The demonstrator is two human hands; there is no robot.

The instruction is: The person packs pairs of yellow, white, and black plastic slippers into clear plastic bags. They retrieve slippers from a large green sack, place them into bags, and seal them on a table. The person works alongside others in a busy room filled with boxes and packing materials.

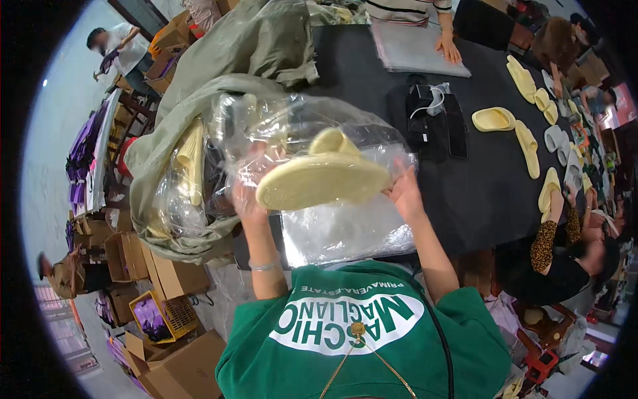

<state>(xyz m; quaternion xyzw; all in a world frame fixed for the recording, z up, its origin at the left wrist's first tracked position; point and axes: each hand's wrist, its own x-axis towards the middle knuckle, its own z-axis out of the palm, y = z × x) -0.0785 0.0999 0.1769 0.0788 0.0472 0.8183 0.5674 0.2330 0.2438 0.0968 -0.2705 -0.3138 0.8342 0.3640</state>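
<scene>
Since the yellow slipper (322, 183) appears loosely bagged in clear plastic (375, 130), left hand (254, 181) and right hand (405, 191) clamp opposite ends, likely for support, above shiny plastic sheets (342, 236) on the black table (465, 206).

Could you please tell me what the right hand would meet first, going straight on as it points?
Probably the clear bag around the pale yellow slipper; the right hand seems to hold its edge, though depth is unclear.
</scene>
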